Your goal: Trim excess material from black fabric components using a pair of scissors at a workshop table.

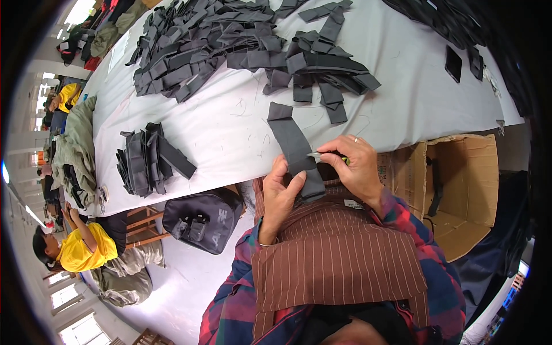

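Note:
At the table's near edge, my left hand (pixel 282 191) is closed on a dark grey fabric strip (pixel 290 138), thumb on top. The strip slants away over the white tabletop, its far end folded over and its near end close to my apron. In my right hand (pixel 355 168) is a small pair of thread snips (pixel 345 161) with a pale metal tip and a yellow-green part; my fingers hide most of it. The tip meets the strip's right edge, just beyond my left thumb. A large heap of similar strips (pixel 201 46) lies farther off, and a smaller stack (pixel 149 158) sits to the left.
An open cardboard box (pixel 466 195) stands right of me, below the table edge. A black phone (pixel 453 64) lies at the table's right. Under the table's left edge are a black bag (pixel 204 221) and a wooden stool (pixel 141 224). A person in yellow (pixel 89 250) is at left.

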A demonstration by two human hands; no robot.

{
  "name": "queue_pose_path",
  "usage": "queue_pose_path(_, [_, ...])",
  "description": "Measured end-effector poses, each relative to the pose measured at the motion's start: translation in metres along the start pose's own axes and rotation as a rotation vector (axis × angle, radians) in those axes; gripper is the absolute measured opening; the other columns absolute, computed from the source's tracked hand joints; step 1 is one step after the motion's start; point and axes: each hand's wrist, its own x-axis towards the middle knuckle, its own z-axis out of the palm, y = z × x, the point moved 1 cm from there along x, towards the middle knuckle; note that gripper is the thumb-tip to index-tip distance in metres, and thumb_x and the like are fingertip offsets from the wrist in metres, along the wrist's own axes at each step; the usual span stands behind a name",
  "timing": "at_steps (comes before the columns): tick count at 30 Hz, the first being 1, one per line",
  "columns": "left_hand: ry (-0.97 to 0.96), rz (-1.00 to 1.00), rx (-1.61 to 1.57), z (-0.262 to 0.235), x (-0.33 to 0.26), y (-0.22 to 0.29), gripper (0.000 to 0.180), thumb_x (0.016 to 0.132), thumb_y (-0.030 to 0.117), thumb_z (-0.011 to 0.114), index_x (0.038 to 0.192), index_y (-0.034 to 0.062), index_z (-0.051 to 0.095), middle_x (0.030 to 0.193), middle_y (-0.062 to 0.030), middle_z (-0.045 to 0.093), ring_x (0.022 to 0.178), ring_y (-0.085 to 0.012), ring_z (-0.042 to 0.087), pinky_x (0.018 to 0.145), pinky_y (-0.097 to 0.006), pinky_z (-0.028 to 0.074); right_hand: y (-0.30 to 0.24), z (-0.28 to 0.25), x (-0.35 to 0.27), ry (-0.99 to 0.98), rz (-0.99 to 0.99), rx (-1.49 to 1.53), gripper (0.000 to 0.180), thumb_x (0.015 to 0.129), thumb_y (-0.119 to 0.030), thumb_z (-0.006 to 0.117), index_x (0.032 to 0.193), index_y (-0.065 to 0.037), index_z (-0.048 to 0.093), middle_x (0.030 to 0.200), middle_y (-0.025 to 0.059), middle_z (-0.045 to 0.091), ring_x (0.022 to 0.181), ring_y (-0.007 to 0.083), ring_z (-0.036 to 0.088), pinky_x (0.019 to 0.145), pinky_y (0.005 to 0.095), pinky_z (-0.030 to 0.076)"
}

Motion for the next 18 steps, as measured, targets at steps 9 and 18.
queue_pose_path(9, [-0.026,0.182,0.372,-0.005,0.003,0.001,0.020,0.075,-0.001,0.064,0.093,-0.0047,0.060,0.095,-0.0112,0.057,0.099,-0.0268,0.052,0.090,-0.030,0.039,-0.009,0.008,0.005,-0.067,-0.124,-0.036,0.014,0.075,-0.015,0.073,0.087,-0.011,0.068,0.074,0.0028,0.062,0.068,0.0233,0.056,0.064,0.0330,0.040])
queue_pose_path(18, [-0.059,-0.064,0.087,-0.005,-0.004,-0.003,0.019,0.081,-0.001,0.063,0.099,-0.0040,0.060,0.100,-0.0069,0.059,0.098,-0.0166,0.053,0.087,-0.027,0.041,-0.011,0.006,0.004,-0.054,-0.297,-0.223,0.012,0.074,-0.015,0.073,0.084,-0.010,0.068,0.072,0.0026,0.060,0.065,0.0234,0.051,0.062,0.0337,0.038])
